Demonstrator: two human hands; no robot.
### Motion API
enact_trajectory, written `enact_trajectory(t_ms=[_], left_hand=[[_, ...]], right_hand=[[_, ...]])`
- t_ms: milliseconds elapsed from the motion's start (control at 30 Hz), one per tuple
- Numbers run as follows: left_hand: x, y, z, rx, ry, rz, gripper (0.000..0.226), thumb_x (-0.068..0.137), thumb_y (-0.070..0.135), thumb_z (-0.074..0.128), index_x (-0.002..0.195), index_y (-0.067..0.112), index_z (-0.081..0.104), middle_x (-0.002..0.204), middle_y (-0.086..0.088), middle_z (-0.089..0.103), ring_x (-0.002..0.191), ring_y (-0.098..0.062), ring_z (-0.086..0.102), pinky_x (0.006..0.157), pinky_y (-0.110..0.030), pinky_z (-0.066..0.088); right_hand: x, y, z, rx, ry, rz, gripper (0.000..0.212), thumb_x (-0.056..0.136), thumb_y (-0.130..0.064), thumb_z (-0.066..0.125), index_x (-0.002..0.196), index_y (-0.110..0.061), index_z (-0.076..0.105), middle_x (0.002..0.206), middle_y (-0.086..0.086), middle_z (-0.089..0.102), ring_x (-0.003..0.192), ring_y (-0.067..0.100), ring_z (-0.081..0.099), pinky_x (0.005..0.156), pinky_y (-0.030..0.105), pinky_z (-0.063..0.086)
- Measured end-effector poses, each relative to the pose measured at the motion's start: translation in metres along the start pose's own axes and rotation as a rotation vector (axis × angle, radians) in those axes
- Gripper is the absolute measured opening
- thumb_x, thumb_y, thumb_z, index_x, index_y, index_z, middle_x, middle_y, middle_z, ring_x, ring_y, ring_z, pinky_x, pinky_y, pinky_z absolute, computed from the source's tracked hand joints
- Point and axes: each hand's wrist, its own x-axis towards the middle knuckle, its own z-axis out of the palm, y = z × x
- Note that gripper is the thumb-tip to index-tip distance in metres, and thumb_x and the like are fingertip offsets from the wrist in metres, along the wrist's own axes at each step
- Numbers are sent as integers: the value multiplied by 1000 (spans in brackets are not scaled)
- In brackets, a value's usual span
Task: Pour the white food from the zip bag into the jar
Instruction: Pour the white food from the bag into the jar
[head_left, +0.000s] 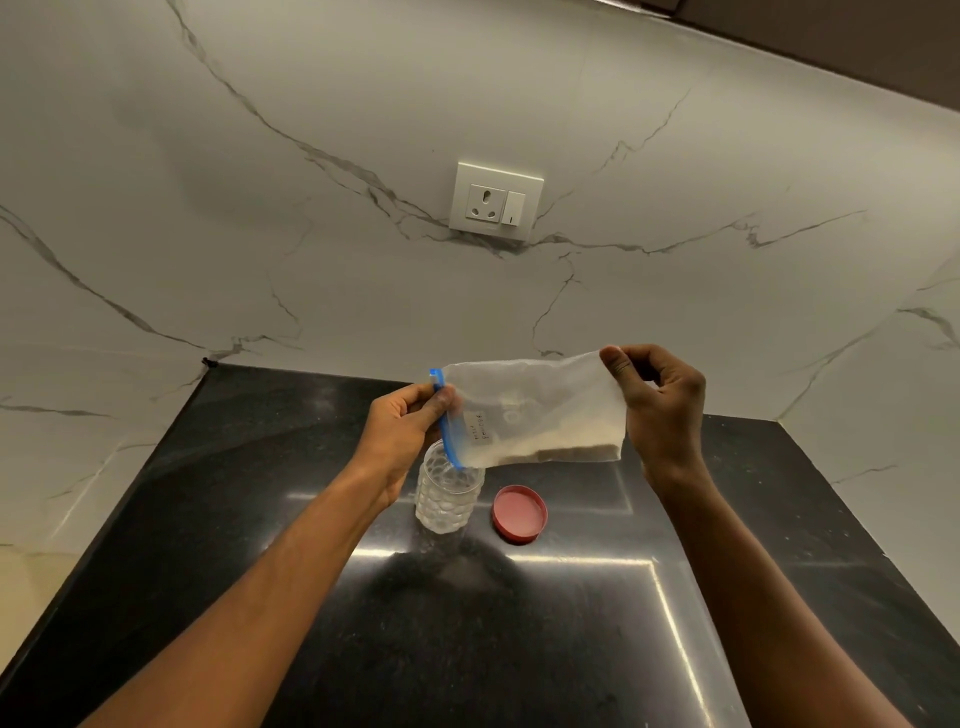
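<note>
A clear zip bag (535, 410) with a blue zip strip is held sideways in the air above the counter. White food lies along its lower edge. My left hand (405, 426) pinches the blue zip end, which hangs just over the mouth of a clear dimpled plastic jar (448, 493). My right hand (660, 405) grips the bag's closed bottom end, raised a little higher. The jar stands upright and open on the black counter (519, 623). Its red lid (519, 513) lies flat just to the right of it.
The counter sits in a corner of white marble walls. A white wall socket with a switch (496, 201) is mounted on the back wall above the hands. The counter's left edge runs diagonally at the lower left.
</note>
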Motion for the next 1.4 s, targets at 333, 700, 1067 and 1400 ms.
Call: enact_trajectory(t_ms=[333, 700, 1067, 1400], left_hand=[[2, -1, 1, 13, 2, -8, 14, 98, 16, 69, 110, 22, 75, 101, 4, 82, 96, -11, 79, 72, -22, 63], [7, -8, -5, 87, 59, 44, 15, 93, 22, 77, 107, 23, 80, 96, 10, 82, 80, 5, 76, 60, -11, 56], [8, -10, -10, 93, 61, 42, 14, 91, 20, 78, 102, 30, 78, 89, 21, 81, 84, 11, 73, 61, -5, 54], [10, -11, -11, 109, 60, 65, 13, 92, 20, 77, 104, 26, 79, 91, 19, 81, 83, 10, 74, 61, -5, 54]], right_hand=[[0, -5, -4, -11, 26, -2, 13, 95, -27, 74, 97, -14, 75, 87, -7, 71, 80, 11, 65, 77, 37, 60], [3, -7, -4, -22, 8, -13, 14, 95, -26, 75, 97, -13, 76, 87, -4, 72, 82, 16, 66, 79, 46, 62], [7, -10, 0, -29, -16, -56, 8, 95, -26, 74, 97, -18, 73, 87, -9, 71, 79, 10, 65, 75, 32, 59], [14, -12, 1, -68, -40, -78, 9, 97, -25, 73, 98, -17, 73, 88, -10, 70, 79, 9, 64, 74, 31, 59]])
